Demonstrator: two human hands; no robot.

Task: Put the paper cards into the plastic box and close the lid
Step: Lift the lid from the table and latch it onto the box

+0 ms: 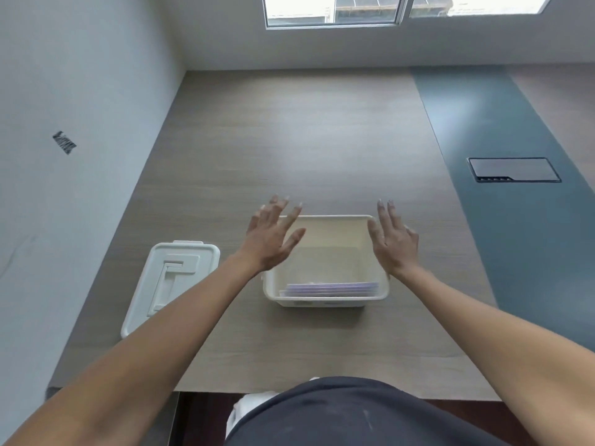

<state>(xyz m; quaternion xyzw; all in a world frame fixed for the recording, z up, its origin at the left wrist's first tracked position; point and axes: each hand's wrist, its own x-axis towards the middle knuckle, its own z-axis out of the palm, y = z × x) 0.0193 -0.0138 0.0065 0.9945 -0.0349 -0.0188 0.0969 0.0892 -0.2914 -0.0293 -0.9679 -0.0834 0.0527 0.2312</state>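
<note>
A wood-grain counter [289, 130] is stretching away to a pale wall, daylight glaring off it. A blue-grey strip [502, 149] is running down its right side, carrying a dark hatch [514, 169]. A window [335, 9] is glowing above.

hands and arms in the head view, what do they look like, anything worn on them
Both arms are bare right up to the frame edge, with no sleeves, watch or bracelet in view. The left hand and right hand wear no gloves. The fingernails look long and pale. A thin ring may sit on one right finger, but it is too small to be sure.
</note>
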